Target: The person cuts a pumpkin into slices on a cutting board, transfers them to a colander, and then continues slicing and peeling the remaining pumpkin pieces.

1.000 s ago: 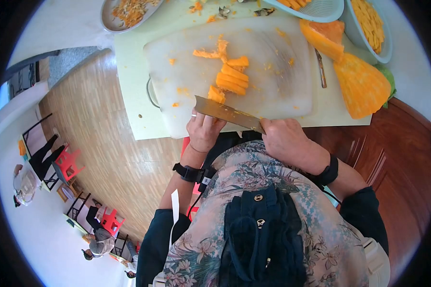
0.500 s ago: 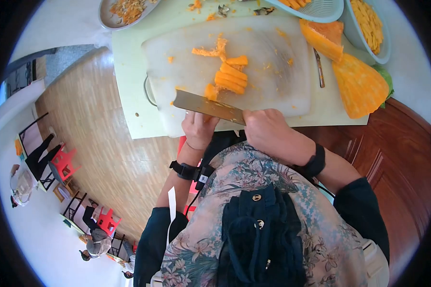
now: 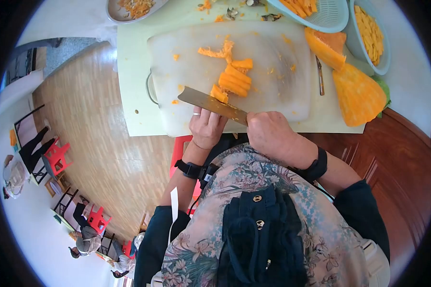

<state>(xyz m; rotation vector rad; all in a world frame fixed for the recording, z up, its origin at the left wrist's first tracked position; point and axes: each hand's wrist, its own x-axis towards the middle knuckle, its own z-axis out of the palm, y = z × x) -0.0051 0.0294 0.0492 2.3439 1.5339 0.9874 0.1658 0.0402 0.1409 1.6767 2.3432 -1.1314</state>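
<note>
My right hand (image 3: 272, 133) is closed round the handle of a broad-bladed cleaver (image 3: 210, 104), whose blade points left over the near part of a white cutting board (image 3: 177, 71). Close behind the blade, on my side, is my left hand (image 3: 207, 128), a ring on one finger. Its fingers are bent and held together, their tips partly hidden by the blade, so what they hold does not show. A cut pumpkin piece (image 3: 219, 93) lies against the blade's far side. Beyond it, pumpkin strips (image 3: 235, 80) sit in a row, with stringy pumpkin pulp (image 3: 220, 50) farther back.
Right of the board are a small knife (image 3: 320, 76) and large pumpkin chunks (image 3: 359, 93). A blue basket (image 3: 337, 16) and a tub (image 3: 385, 60) hold cut pumpkin. A plate of scraps (image 3: 111, 12) stands back left. Several people and red stools (image 3: 57, 155) are far left.
The view has shifted slightly. The cleaver's tip has moved a little away from me over the board, and the pumpkin piece beside the blade now leans more. My left hand's ring has come into sight.
</note>
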